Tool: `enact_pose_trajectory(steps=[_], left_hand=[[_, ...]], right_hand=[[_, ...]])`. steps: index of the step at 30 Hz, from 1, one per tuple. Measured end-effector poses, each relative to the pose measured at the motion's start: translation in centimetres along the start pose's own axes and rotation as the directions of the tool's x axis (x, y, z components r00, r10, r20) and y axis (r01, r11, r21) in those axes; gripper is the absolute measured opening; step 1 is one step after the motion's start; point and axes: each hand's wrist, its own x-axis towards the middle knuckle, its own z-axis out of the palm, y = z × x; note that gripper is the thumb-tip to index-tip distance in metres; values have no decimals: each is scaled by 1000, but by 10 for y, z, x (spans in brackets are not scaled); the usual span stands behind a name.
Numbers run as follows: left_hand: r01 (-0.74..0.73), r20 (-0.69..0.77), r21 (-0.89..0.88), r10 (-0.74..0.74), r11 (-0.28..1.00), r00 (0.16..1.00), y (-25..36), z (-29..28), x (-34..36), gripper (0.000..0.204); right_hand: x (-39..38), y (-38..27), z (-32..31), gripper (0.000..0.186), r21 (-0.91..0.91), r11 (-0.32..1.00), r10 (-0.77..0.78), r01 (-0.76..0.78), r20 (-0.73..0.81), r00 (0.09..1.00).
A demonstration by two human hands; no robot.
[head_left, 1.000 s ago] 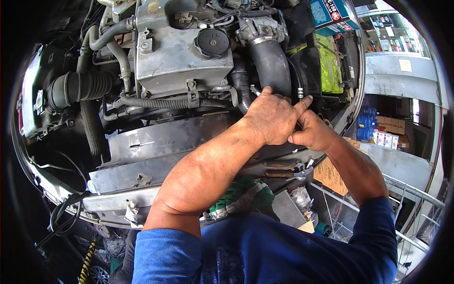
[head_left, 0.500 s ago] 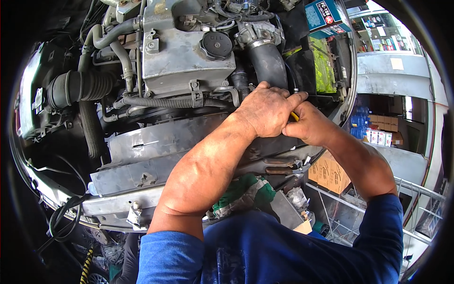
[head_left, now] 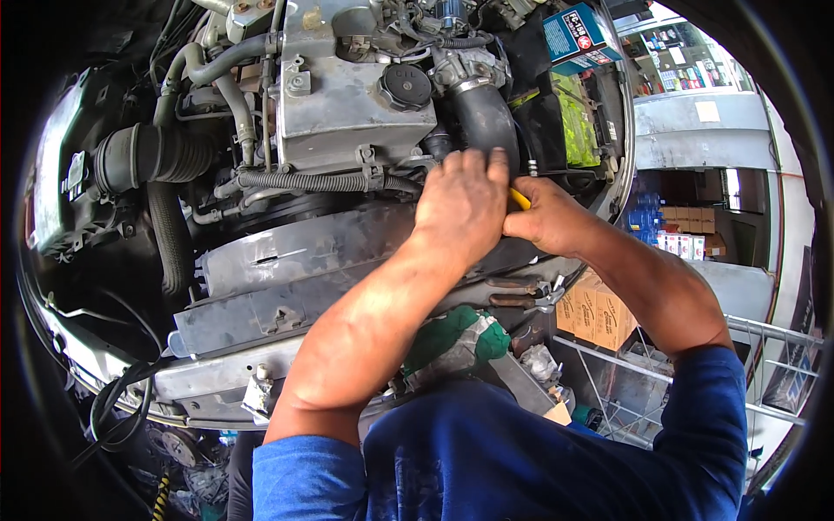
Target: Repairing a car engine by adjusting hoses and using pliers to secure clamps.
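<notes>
My left hand point(head_left: 460, 204) reaches to the lower end of the large black rubber hose point(head_left: 479, 113), fingers curled down; what they grip is hidden. Beside it, my right hand point(head_left: 543, 219) is closed round a yellow-handled tool point(head_left: 520, 199), most of which is covered. Just above and left are the metal engine cover point(head_left: 343, 130) with a black oil cap point(head_left: 406, 86) and a ribbed conduit point(head_left: 304, 180). Below my hands, two pliers-like tools with worn handles point(head_left: 510, 300) lie on the front panel.
A blue box point(head_left: 584, 43) sits by the battery's yellow-green side point(head_left: 573, 130). A green cloth point(head_left: 456, 339) lies on the front edge. Cardboard boxes point(head_left: 595, 317), a wire rack point(head_left: 773, 330) and a shelved counter point(head_left: 704, 122) stand at right. Black cables point(head_left: 117, 408) hang at lower left.
My left hand has moved left and turned, fingers now pointing upward in the picture. My right hand has shifted left, and more of the yellow tool shows. The engine sits slightly shifted in view.
</notes>
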Motion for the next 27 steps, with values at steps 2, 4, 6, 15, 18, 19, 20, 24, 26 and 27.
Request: enact_pose_trajectory(steps=[2,4,6,15,18,19,20,24,26,27], left_hand=[[151,-36,-30,-152,988,988,1,0,-20,60],[145,78,-24,-143,989,987,-2,-1,-29,62],[195,115,-350,-165,916,980,-6,2,-35,73],[289,222,-569,-195,770,955,-24,-3,-33,77],[254,201,-569,-167,782,965,-26,1,-33,74],[241,207,-574,-146,783,967,-25,-1,-34,70],[229,212,-579,-126,783,969,-24,-4,-35,66],[210,214,-553,-106,806,971,-17,1,-35,49],[204,211,-528,-105,824,972,-18,2,-35,48],[201,215,-506,-102,839,971,-19,4,-35,47]], right_hand=[[-3,-6,3,50,-60,997,50,-52,-35,998],[-6,-10,9,56,-226,973,1,-39,-170,985],[-7,-21,12,57,-279,959,9,-58,-175,985],[-7,-63,35,56,-414,889,141,-194,-157,978],[-10,-64,37,56,-421,889,127,-180,-152,980],[-13,-67,36,56,-427,888,124,-170,-135,983],[-16,-70,35,56,-434,887,119,-158,-117,986],[-7,-36,29,59,-412,903,85,-125,-113,990],[-8,-32,28,67,-391,917,49,-81,-91,995],[-9,-29,27,69,-395,916,38,-70,-90,995]])
